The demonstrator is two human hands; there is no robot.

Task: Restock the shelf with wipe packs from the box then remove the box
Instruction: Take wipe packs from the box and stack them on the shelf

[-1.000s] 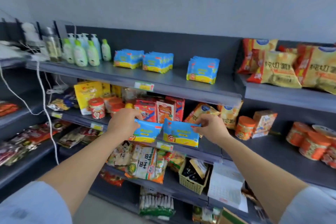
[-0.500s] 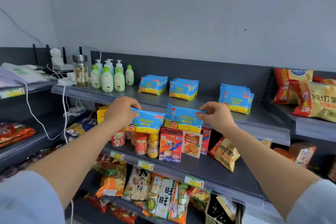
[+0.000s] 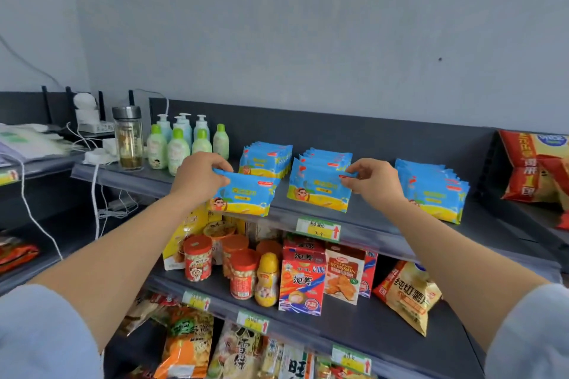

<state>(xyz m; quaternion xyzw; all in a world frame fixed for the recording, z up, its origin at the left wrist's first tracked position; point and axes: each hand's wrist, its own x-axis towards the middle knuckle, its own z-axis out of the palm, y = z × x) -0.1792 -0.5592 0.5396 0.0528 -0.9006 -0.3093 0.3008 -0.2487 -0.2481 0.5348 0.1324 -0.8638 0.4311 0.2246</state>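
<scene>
Grey shelf (image 3: 486, 221), front edge: left hand (image 3: 200, 177) pinches left pack (image 3: 246, 194), right hand (image 3: 374, 183) pinches right pack (image 3: 318, 191), long axes nine-to-three; stacks (image 3: 266, 157) stand just behind, at twelve o'clock.

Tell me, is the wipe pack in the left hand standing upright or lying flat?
Upright: the wipe pack faces forward, the left hand pinching its top edge.

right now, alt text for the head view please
Two hands each pinch a wipe pack at the front of the top shelf: left hand on the left pack, right hand on the right pack. More blue packs stand behind.
</scene>
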